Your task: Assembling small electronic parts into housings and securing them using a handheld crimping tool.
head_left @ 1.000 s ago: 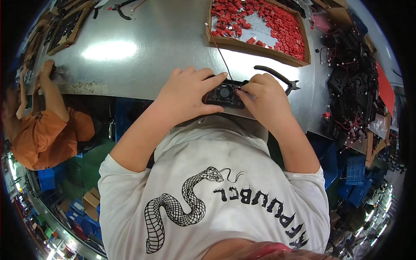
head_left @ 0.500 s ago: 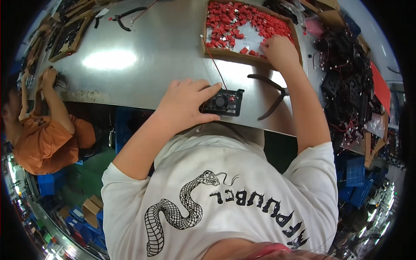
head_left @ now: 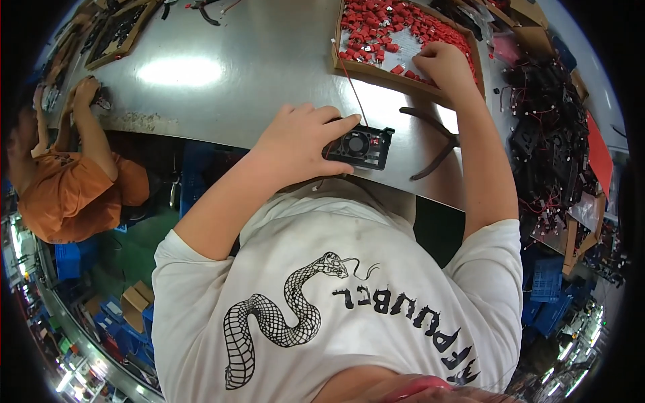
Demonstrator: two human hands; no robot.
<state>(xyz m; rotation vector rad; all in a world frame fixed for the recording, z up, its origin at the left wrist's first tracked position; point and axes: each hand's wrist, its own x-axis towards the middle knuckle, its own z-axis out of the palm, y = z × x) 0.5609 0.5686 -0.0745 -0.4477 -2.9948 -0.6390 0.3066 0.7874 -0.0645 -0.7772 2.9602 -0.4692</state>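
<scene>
Metal surface (head_left: 269,74): left grip (head_left: 302,142), nearer hand, clasps the left end of a black fan case (head_left: 358,144), long axis left-right, lying nearward and left of right grip (head_left: 447,70), which is over red parts (head_left: 376,33), closure cannot be told.

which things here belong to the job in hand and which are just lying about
In use:
black fan unit, gripped by left hand
red parts in cardboard box, right hand at them

Apparently just lying about:
pliers on the table
red sheet at right
</scene>
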